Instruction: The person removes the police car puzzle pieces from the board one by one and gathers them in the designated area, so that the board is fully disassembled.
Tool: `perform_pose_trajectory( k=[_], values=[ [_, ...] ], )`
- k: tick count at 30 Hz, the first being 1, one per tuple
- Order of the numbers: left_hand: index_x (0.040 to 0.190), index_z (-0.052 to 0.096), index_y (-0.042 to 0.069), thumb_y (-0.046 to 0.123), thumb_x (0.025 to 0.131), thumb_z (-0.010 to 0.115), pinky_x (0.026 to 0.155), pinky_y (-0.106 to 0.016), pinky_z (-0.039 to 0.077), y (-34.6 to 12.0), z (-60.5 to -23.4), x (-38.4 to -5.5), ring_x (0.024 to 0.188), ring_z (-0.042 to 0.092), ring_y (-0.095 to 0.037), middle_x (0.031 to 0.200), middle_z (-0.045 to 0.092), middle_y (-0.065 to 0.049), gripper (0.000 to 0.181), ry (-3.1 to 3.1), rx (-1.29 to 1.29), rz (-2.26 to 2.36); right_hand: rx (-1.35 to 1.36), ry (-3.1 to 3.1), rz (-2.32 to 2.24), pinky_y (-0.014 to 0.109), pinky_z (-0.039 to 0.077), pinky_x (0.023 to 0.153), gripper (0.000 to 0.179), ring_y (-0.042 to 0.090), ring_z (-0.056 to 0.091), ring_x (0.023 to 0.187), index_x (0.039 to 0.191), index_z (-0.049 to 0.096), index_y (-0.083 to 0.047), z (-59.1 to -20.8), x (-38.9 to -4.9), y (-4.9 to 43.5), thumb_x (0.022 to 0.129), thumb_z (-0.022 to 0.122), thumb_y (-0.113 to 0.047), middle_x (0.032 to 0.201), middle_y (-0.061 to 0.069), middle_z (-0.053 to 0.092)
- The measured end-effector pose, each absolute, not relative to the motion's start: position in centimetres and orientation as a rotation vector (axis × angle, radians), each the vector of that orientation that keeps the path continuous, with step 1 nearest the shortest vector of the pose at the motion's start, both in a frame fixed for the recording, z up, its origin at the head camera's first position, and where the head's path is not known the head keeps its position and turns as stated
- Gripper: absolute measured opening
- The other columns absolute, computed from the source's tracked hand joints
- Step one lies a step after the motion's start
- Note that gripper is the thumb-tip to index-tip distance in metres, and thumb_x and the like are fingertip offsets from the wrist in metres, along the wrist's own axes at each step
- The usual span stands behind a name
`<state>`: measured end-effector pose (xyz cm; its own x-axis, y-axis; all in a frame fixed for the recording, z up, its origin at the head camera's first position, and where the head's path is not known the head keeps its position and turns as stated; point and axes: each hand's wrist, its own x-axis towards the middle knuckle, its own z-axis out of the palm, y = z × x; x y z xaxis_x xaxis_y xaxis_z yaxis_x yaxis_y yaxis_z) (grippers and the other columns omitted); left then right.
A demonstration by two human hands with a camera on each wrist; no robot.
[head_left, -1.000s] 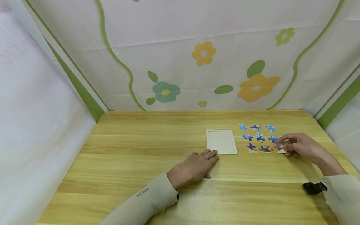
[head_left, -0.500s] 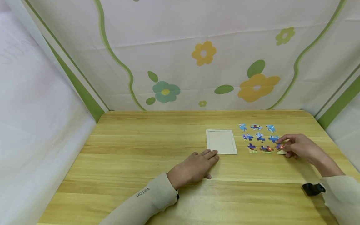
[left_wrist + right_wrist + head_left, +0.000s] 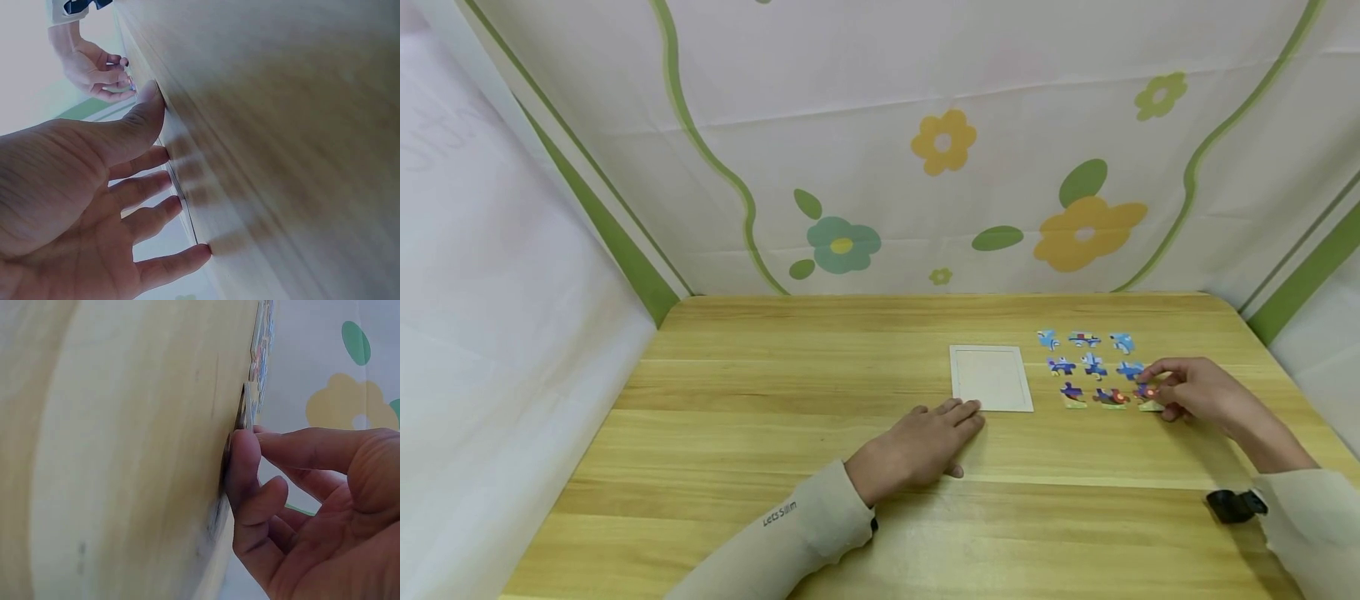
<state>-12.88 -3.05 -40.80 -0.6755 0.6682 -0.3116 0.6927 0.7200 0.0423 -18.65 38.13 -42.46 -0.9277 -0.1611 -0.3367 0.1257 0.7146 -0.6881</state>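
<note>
My right hand pinches a jigsaw piece at the near right corner of a three-by-three layout. In the right wrist view, thumb and fingers hold this jigsaw piece by its edge, its far end tilted slightly off the wood. Beside it lie other pieces, such as a red and purple one and a blue one. My left hand lies with straight fingers, fingertips on the near left corner of a pale puzzle tray. The left wrist view shows the left hand's spread fingers along the tray's edge.
The wooden table meets a white curtain with printed flowers at its far edge. Another white curtain hangs on the left. A black wrist device sits at the right sleeve.
Between the first frame and now, the right forearm and wrist have shifted very slightly left. The pinched piece stays almost in place, and the left hand and tray have not moved.
</note>
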Motion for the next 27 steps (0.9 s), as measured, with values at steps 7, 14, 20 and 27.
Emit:
perform_pose_trajectory(
  k=[7,14,20,27],
  values=[
    [0.167,0.030,0.020,0.045,0.100,0.063,0.120,-0.043,0.044,-3.01,-40.80,-12.90,0.161,0.026,-0.015,0.176,0.022,0.004,0.078,2.618,1.052,-0.098,-0.013,2.557,-1.036,0.029,0.058,0.061,0.033,0.013,0.063,0.067,0.132,0.055,0.018,-42.54,-18.68,38.23,0.103,0.052,0.003,0.089,0.008,0.067],
    [0.166,0.031,0.020,0.045,0.099,0.063,0.119,-0.043,0.045,-3.03,-40.85,-12.93,0.161,0.026,-0.015,0.176,0.022,0.004,0.078,2.623,1.059,-0.102,-0.021,2.580,-1.024,0.030,0.056,0.059,0.023,0.015,0.063,0.066,0.119,0.056,0.016,-42.69,-18.60,38.25,0.101,0.051,0.003,0.087,0.008,0.067],
    [0.166,0.031,0.020,0.046,0.100,0.062,0.119,-0.043,0.046,-3.05,-40.86,-12.94,0.161,0.026,-0.015,0.176,0.023,0.003,0.078,2.626,1.066,-0.108,-0.025,2.588,-1.004,0.029,0.056,0.060,0.016,0.014,0.061,0.067,0.111,0.058,0.013,-42.82,-18.61,38.27,0.100,0.051,0.004,0.088,0.009,0.065],
    [0.166,0.031,0.020,0.046,0.100,0.061,0.119,-0.043,0.046,-3.08,-40.81,-12.89,0.161,0.026,-0.016,0.176,0.022,0.003,0.078,2.624,1.070,-0.103,-0.032,2.591,-0.994,0.029,0.056,0.060,0.014,0.014,0.060,0.068,0.109,0.059,0.012,-42.92,-18.65,38.27,0.100,0.051,0.005,0.087,0.009,0.064]
  ],
)
